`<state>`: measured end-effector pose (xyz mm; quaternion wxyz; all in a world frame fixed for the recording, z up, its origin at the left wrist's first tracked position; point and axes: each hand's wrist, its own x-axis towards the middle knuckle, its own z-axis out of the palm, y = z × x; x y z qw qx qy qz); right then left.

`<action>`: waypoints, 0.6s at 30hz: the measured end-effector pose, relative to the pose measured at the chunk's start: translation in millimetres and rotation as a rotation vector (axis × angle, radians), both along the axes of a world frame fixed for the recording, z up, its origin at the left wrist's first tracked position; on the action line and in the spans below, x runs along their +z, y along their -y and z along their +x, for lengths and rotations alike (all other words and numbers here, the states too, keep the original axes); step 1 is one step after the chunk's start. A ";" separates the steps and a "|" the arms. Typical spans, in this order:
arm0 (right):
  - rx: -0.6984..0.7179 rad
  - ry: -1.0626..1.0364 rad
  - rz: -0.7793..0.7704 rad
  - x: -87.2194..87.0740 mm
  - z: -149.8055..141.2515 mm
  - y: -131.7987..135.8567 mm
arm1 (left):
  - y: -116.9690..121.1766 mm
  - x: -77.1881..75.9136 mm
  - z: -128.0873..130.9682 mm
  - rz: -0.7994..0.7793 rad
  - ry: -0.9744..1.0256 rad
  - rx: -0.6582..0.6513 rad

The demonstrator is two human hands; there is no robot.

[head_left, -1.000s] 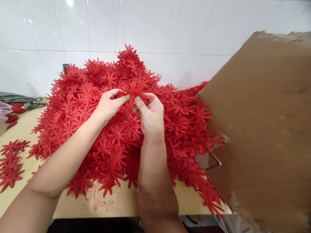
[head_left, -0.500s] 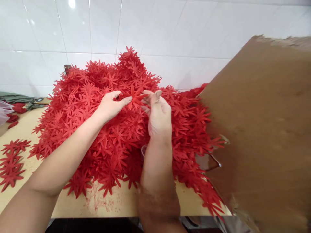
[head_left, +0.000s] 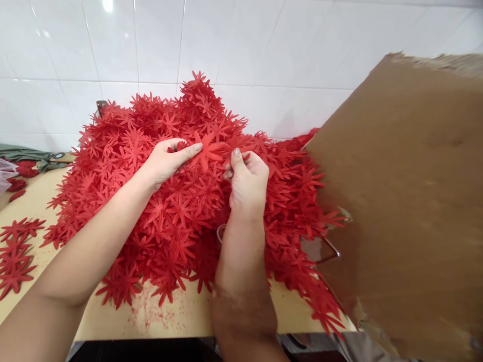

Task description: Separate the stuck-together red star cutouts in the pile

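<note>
Head view: red flower (head_left: 209, 151) pinched in left grip (head_left: 167, 160), spread toward right grip (head_left: 249, 176) (hold there unclear).

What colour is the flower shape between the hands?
The flower shape is red; the head view shows it best.

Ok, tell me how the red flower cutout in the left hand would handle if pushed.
The flower cutout looks thin, so it's probably light. Its narrow petals likely bend easily, as some in the pile curve.
</note>
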<state>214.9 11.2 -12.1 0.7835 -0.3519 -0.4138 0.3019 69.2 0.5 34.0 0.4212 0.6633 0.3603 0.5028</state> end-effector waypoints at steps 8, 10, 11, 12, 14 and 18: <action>-0.161 0.155 -0.083 -9.5 2.1 -10.2 | -1.0 0.2 2.8 -0.007 0.040 -0.006; -0.213 0.173 -0.050 -7.5 3.3 -7.1 | -1.4 -0.3 4.0 0.021 0.005 0.011; -0.208 0.175 -0.033 -5.2 3.3 -3.7 | -1.5 -0.4 4.4 0.035 -0.016 0.020; -0.171 0.178 -0.020 -2.4 2.6 0.5 | -1.6 -0.5 4.7 0.047 -0.036 0.028; -0.003 0.207 -0.011 3.3 -0.3 9.5 | -1.6 -0.9 5.4 0.049 -0.056 0.036; 0.278 0.253 -0.011 8.0 -7.3 17.9 | -2.0 -2.0 7.7 0.020 -0.048 0.033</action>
